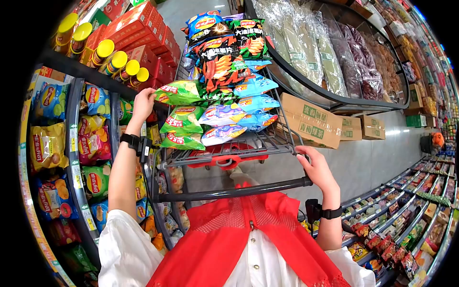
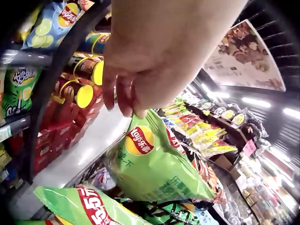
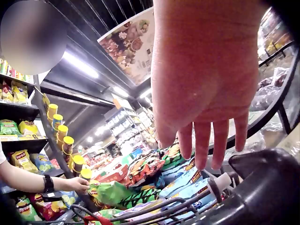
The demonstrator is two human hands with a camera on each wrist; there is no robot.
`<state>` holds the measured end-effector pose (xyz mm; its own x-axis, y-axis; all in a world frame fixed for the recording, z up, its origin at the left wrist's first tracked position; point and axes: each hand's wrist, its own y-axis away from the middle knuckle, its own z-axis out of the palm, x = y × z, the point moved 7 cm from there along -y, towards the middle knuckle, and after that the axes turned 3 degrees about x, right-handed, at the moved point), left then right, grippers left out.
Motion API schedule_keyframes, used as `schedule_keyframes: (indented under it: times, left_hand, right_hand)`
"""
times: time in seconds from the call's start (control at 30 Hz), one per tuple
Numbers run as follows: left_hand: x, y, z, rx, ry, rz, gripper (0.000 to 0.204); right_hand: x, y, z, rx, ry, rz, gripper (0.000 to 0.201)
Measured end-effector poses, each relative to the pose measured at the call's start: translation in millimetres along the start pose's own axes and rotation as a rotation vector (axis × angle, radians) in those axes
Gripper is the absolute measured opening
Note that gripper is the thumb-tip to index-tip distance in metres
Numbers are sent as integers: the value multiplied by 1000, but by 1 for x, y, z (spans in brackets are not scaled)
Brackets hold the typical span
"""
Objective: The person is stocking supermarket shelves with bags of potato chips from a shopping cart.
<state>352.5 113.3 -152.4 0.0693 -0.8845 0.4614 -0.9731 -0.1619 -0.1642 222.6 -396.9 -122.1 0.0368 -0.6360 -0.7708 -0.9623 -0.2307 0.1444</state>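
Observation:
My left hand (image 1: 143, 103) pinches the corner of a green chip bag (image 1: 179, 92) at the cart's left side. In the left wrist view, fingertips of that hand (image 2: 140, 79) hold the top edge of the green bag (image 2: 157, 161), which tilts over other bags. My right hand (image 1: 317, 167) is at the right rear corner of the shopping cart (image 1: 229, 154), above the dark handle (image 1: 234, 192). The right wrist view shows this hand (image 3: 206, 98) with fingers extended downward, holding nothing. Blue bags (image 1: 258, 103), purple-white bags (image 1: 222, 115) and black-red bags (image 1: 222, 67) lie in rows in the cart.
Chip shelves (image 1: 74, 158) stand close on the left, with yellow-lidded cans (image 1: 105, 48) and red boxes (image 1: 138, 28) beyond. Cardboard boxes (image 1: 311, 119) lie on the floor beside a rounded bin (image 1: 334, 98) at the right. More snack racks (image 1: 406, 210) line the lower right.

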Motion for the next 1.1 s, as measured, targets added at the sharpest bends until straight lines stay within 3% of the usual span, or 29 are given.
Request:
schedule_keyframes:
  times: [0.17,0.23,0.3,0.37,0.43,0.5,0.57,0.63,0.7,0.77,0.83,0.87,0.9,0.97,1.1]
  left_hand:
    - [-8,19,-8,9,-8,63,14]
    - [-11,29,-16,168,313,112,16]
    - [-27,37,-24,129,479,-136,19]
    - [-19,50,-48,236,724,-270,21]
    - [-13,65,-84,347,587,-292,22]
    - [-17,82,-114,463,662,-317,21]
    - [21,105,-149,602,761,-291,16]
    - [31,126,-176,555,754,-259,12]
    - [52,156,-193,615,805,-282,12]
    - [91,180,-196,691,929,-348,11]
    - [96,208,-195,588,983,-345,9]
    - [107,227,-192,657,1057,-432,11]
    - [94,249,-189,597,1157,-456,16]
    - [120,274,-203,725,1309,-435,21]
    - [103,345,-235,820,1344,-463,29]
  right_hand:
    - [0,-2,-9,22,11,14,26]
    - [2,-3,-10,26,6,-3,26]
    - [2,-4,-8,25,3,-20,26]
    - [3,-7,-2,-5,-8,-26,26]
    - [-4,-10,2,-23,-28,-35,26]
    - [-14,-15,5,-42,-46,-53,26]
    - [-26,-22,7,-52,-42,-81,26]
    - [-43,-34,14,-108,-25,-126,32]
    - [-85,-44,24,-145,-122,-272,45]
    - [-141,-51,44,-214,-150,-504,73]
    - [-199,-46,74,-286,-241,-728,93]
    - [-222,-39,92,-315,-320,-808,97]
    - [-243,-30,108,-347,-401,-886,101]
    - [-276,-14,132,-307,-281,-1041,106]
    - [-315,14,182,-468,-421,-1169,110]
